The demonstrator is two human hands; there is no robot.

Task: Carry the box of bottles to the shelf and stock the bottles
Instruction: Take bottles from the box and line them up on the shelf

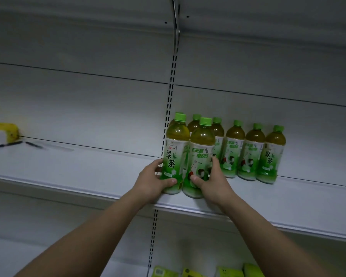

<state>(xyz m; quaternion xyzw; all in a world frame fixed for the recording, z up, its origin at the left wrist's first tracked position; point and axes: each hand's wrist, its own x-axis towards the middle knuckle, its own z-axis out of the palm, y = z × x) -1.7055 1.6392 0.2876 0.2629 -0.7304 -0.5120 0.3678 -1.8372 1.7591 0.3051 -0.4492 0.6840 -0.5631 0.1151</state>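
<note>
Left hand (155, 179) wraps one bottle (175, 154), right hand (210, 181) wraps its neighbour (200, 158), both upright near the shelf (88, 176) front edge. Bare shelf lies left of the hands; a bottle row (252, 152) stands behind and right.

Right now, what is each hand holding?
Left hand: closed on the front left bottle.
Right hand: closed on the front right bottle.

Two front bottles (176, 156) (200, 162) stand side by side on the shelf (88, 176), a hand (154, 180) (212, 180) at each outer side; the back row (252, 152) runs behind them and rightward, with pens (6, 145) far left
</note>
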